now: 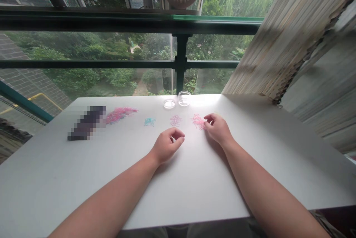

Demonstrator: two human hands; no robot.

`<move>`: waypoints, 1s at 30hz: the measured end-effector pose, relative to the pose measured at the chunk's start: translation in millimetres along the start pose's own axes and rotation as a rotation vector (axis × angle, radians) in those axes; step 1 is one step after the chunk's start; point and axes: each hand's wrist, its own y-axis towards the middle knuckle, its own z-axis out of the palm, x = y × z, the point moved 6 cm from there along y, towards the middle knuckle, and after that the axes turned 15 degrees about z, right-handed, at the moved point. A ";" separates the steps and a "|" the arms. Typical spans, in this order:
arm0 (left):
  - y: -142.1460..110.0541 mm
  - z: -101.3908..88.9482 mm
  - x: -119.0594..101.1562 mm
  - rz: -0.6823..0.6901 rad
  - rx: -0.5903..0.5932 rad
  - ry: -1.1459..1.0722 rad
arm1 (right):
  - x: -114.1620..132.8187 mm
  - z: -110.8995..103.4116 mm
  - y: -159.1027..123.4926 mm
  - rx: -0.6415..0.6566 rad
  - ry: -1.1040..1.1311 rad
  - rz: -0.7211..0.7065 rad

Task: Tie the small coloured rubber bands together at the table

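My left hand [169,144] is held just above the table, fingers curled and the thumb and index fingertips close together. Nothing shows between them. My right hand [218,128] reaches the edge of a pile of bright pink small loops [198,121], thin like elastic bands. Its thumb and index finger are bent with a gap between them, their tips at the loops. Left of that pile lies a paler pink pile [176,120], beyond my left hand. A teal pile [150,121] is further left, and a larger mixed heap of pink and teal loops [121,115] lies past it.
Behind the piles stand a clear round container [184,98] and a clear shallow lid or dish [169,104]. A blurred-out dark object [87,123] lies at the left of the white table [69,178]. A window with green rails [111,64] and a curtain [267,33] border the far side.
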 end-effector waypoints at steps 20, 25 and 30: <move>0.9 0.7 -2.0 0.015 0.040 -0.006 | 25.8 -12.5 -20.1 0.049 0.473 -0.077; 0.8 2.1 -1.1 0.019 0.065 0.002 | 28.5 -8.1 -24.0 0.082 0.454 -0.100; 0.7 4.6 -2.8 0.043 0.090 0.021 | 35.3 6.5 -33.1 0.262 0.327 -0.151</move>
